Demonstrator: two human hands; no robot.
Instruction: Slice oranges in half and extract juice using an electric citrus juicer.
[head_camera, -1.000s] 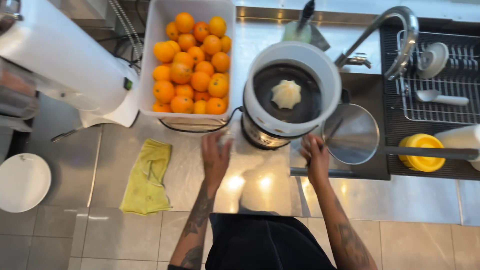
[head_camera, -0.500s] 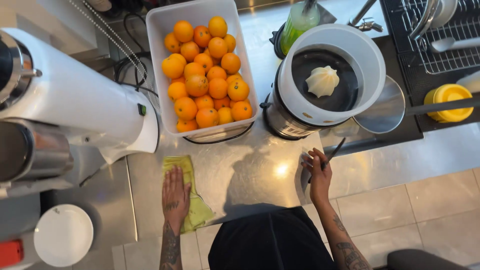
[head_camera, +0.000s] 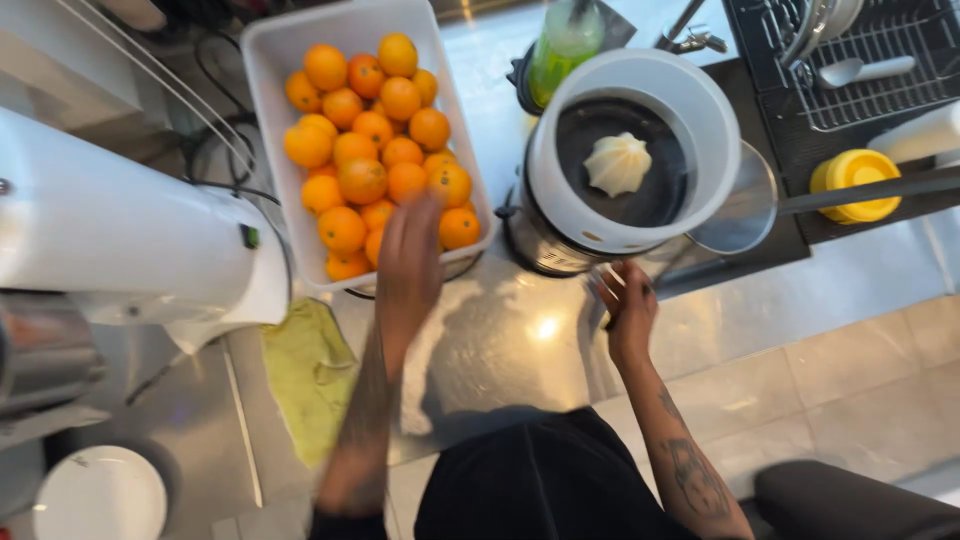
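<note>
Oranges (head_camera: 375, 165) fill the white rectangular tub (head_camera: 268, 60) at the back of your steel table (head_camera: 500, 350). Your left hand (head_camera: 408, 262) is blurred, stretched out over the tub's near edge and the front oranges; you cannot tell whether its fingers are spread or closed on fruit. Your right hand (head_camera: 625, 305) sits just in front of the citrus juicer (head_camera: 625, 160), fingers loosely curled around a thin dark object too small to name. Beside your left forearm lies a yellow-green cloth (head_camera: 310, 375). A yellow lid (head_camera: 855, 180) rests right of the juicer.
</note>
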